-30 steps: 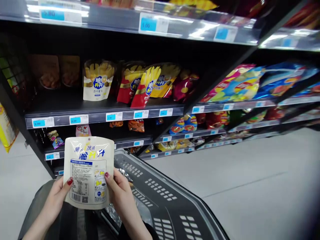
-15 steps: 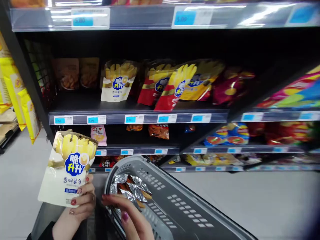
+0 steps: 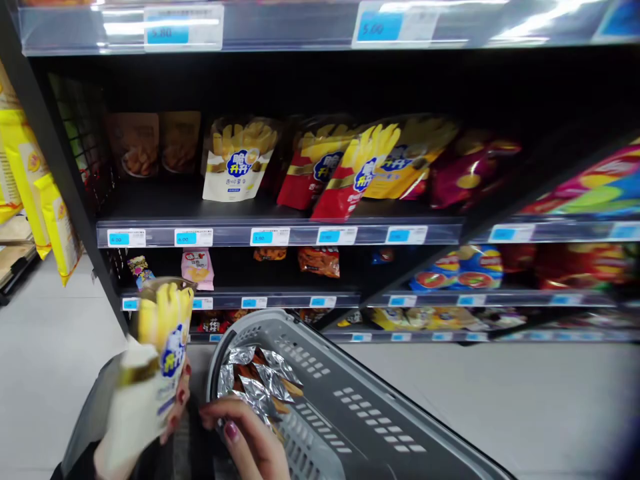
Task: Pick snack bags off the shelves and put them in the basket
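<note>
My left hand [image 3: 179, 400] is closed on a white and yellow bag of fries snacks [image 3: 173, 347]. The bag is turned partly edge-on and smeared by motion, so its print is hard to read. At the bottom centre, my right hand [image 3: 250, 433] holds nothing, with thumb and index finger bent but apart. It is beside the near rim of a grey shopping basket [image 3: 367, 393]. Several shiny silver and brown packets [image 3: 263, 373] lie in the basket's far end.
On the shelf [image 3: 190, 210] ahead stand a similar white bag [image 3: 239, 163], red bags [image 3: 357, 180] and a yellow bag [image 3: 400, 173]. Lower shelves hold a pink bag [image 3: 197, 268] and blue packs [image 3: 479, 268]. Yellow bags [image 3: 57, 227] hang at the left.
The fries bag in my left hand has turned from facing me to nearly edge-on. My right hand has shifted slightly left and down, its fingers more bent.
</note>
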{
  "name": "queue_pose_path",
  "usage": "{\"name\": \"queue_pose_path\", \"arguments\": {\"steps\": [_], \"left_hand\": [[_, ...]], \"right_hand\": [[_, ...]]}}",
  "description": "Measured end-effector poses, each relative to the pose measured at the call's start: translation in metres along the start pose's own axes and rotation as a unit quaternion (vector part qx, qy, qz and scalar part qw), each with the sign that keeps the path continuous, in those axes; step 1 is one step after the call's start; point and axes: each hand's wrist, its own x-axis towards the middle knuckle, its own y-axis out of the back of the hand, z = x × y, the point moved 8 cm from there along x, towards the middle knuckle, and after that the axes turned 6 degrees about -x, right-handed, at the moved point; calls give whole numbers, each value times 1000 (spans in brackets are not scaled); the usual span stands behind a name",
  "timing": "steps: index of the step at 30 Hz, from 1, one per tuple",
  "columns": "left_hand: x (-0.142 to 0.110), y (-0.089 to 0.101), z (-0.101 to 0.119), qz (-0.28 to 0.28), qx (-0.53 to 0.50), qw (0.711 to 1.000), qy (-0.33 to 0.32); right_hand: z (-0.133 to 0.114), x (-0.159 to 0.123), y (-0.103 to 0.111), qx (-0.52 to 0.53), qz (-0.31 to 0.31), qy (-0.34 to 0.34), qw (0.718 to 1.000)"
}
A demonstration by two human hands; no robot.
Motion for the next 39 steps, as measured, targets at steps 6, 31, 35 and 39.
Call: {"name": "queue_pose_path", "arguments": {"steps": [6,31,35,39], "left_hand": [[-17,34,35,175,105,961,-184],[-24,-13,27,-16,-48,996,70],[-22,-10,31,-97,58,993,-34],[-16,6,28,-115,228,955,-149]], "right_hand": [[45,-9,-4,100,115,-94,984],[44,21,48,-54,142,-138,979],[34,14,53,-126,161,-51,978],[47,0,52,-91,210,-54,972]]}}
